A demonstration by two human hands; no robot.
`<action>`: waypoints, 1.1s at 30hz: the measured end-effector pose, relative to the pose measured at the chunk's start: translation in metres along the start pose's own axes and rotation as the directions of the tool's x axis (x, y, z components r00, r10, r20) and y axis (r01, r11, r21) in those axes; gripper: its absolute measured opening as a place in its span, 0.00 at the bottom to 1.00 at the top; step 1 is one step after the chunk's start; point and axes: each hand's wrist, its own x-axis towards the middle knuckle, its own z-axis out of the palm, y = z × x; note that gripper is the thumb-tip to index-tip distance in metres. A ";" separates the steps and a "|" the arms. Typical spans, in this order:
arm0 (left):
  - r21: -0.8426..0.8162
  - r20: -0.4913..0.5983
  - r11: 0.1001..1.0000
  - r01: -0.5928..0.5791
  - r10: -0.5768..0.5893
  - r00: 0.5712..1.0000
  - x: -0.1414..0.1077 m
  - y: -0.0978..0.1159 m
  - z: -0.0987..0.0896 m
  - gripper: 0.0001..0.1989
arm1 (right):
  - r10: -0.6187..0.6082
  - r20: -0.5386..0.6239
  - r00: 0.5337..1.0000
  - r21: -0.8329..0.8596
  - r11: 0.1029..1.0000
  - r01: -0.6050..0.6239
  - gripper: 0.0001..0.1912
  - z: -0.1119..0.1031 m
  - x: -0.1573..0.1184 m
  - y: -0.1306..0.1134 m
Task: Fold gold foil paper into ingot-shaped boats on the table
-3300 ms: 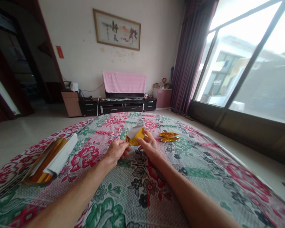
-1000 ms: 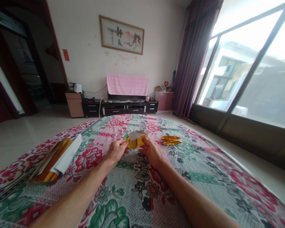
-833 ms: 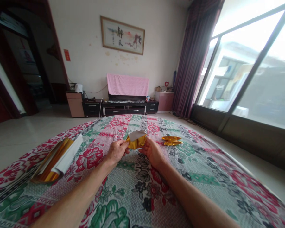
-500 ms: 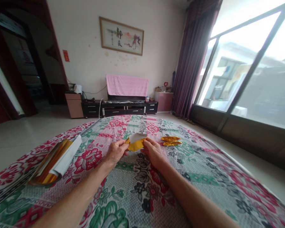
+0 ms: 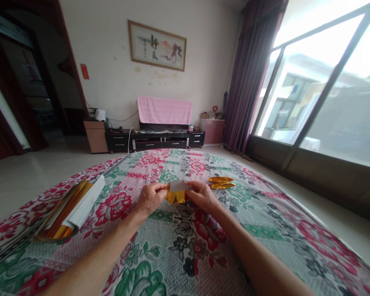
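Between my two hands is a partly folded sheet of gold foil paper (image 5: 177, 196), its pale white back showing along the upper part. My left hand (image 5: 151, 198) pinches its left end between thumb and fingers. The right end is gripped by my right hand (image 5: 202, 195) in the same way. Just beyond my right hand, two folded gold paper pieces (image 5: 222, 179), slim and pointed at both ends, lie side by side on the cloth. Far to the left rests a loose stack of gold and white paper sheets (image 5: 70, 209), curled at the edges.
A flowered cloth (image 5: 148, 246) covers the round table under my arms. Past it stand a low black cabinet (image 5: 160, 142) and a screen draped with a pink towel (image 5: 165, 109). A large window (image 5: 320, 90) lies to the right, a dark doorway (image 5: 27, 82) to the left.
The foil paper has tilted and dipped slightly between my hands, and its gold lower side now shows creased folds. Both hands keep their hold; the folded pieces and stack stay put.
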 end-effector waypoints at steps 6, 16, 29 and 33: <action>0.140 -0.006 0.987 -0.083 0.085 0.996 0.004 -0.008 0.003 0.17 | -0.034 -0.041 0.999 -0.311 0.950 0.019 0.15 -0.004 -0.006 -0.007; 0.356 0.084 0.920 -0.162 0.142 0.986 -0.003 0.000 0.005 0.21 | -0.165 -0.106 0.981 -0.512 0.854 0.088 0.17 0.006 -0.014 -0.005; 0.347 0.099 0.928 -0.140 0.112 0.989 0.000 -0.003 0.004 0.21 | -0.269 -0.050 0.962 -0.542 0.816 0.201 0.06 0.003 -0.015 -0.005; 0.286 0.109 0.954 -0.092 0.063 0.992 0.002 -0.003 0.003 0.20 | -0.246 -0.072 0.967 -0.510 0.842 0.176 0.07 0.002 -0.015 -0.004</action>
